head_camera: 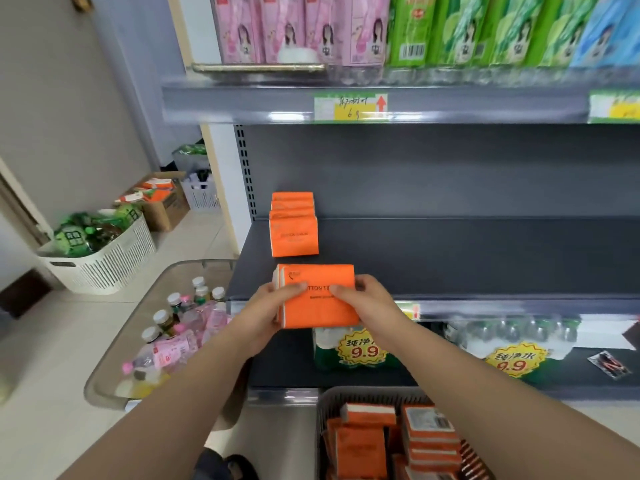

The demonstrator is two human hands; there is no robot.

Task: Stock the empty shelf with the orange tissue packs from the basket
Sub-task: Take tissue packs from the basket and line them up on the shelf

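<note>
Both hands hold one orange tissue pack (317, 278) at the front edge of the dark grey shelf (467, 258). My left hand (268, 308) grips its left end and my right hand (363, 299) grips its right side, thumbs on top. Behind it a row of several orange packs (293, 230) stands upright at the shelf's left end, reaching back to the rear panel. The grey basket (323, 407) at the bottom holds several more orange packs (360, 448).
A clear trolley tray (114, 362) of drink bottles stands at the left. A white basket (104, 265) and a cardboard box (166, 206) sit on the floor. Pink and green packs fill the upper shelf (381, 105). Water bottle packs (353, 351) fill the shelf below.
</note>
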